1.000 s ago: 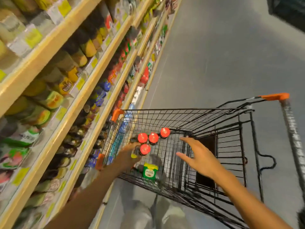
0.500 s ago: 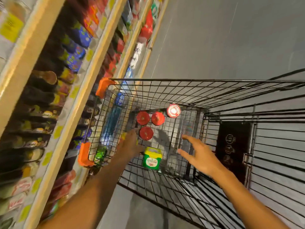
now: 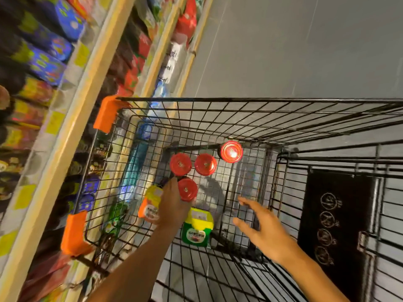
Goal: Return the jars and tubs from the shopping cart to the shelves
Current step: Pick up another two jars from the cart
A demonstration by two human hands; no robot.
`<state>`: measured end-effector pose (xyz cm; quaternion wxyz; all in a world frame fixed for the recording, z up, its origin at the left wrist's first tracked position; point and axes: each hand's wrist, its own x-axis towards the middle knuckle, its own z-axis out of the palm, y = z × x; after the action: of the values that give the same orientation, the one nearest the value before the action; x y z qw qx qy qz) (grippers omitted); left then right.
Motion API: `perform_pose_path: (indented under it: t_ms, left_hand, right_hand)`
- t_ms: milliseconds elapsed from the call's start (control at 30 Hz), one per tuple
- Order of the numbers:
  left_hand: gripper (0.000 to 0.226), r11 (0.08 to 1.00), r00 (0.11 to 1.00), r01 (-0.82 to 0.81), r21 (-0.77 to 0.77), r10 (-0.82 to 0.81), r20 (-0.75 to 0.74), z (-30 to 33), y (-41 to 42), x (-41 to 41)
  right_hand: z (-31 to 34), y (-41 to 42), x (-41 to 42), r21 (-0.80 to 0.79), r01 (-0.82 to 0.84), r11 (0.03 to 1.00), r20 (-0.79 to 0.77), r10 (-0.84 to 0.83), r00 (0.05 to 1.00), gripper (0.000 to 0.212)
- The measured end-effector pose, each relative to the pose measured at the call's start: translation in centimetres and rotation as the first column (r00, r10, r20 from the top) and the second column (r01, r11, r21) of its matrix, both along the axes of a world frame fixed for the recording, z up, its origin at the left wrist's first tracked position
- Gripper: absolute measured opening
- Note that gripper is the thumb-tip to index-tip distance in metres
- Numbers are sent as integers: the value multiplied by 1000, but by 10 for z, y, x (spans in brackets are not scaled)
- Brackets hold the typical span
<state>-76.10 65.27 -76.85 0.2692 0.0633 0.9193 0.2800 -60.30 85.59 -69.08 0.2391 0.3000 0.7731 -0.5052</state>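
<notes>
1. L hand [image 3: 172, 205]: down in cart [image 3: 250, 101], grip on red-lid jar [image 3: 187, 189].
2. R hand [image 3: 261, 227]: open, holds nothing.
3. Green tub [image 3: 196, 229] at jar's 6 o'clock; three more red-lid jars [image 3: 205, 164] at 12.

cart [image 3: 257, 100]: right of shelves [image 3: 72, 118] | jars [image 3: 205, 164], tubs [image 3: 197, 227]: inside cart

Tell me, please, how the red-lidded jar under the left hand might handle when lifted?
The red-lidded jar probably feels rigid, perhaps heavy for its size. Its smooth lid may slip under the left hand. Standing on the cart's wire floor, it could tip.
</notes>
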Motion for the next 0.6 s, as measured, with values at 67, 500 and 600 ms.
perform_pose_path:
  t_ms: [67,500,600]
  left_hand:
    - [75,999,999,-41,-14,41,5,-7,0,1]
    - [73,997,990,-12,72,1,142,42,-17,10]
    - [78,990,985,48,132,-69,157,58,-14,10]
  right_hand:
    - [-8,1,1,10,-14,1000,13,13,1000,70]
    - [-32,24,-48,16,244,970,-86,-242,967,63]
    - [-51,30,-67,-9,307,952,-100,-307,946,73]
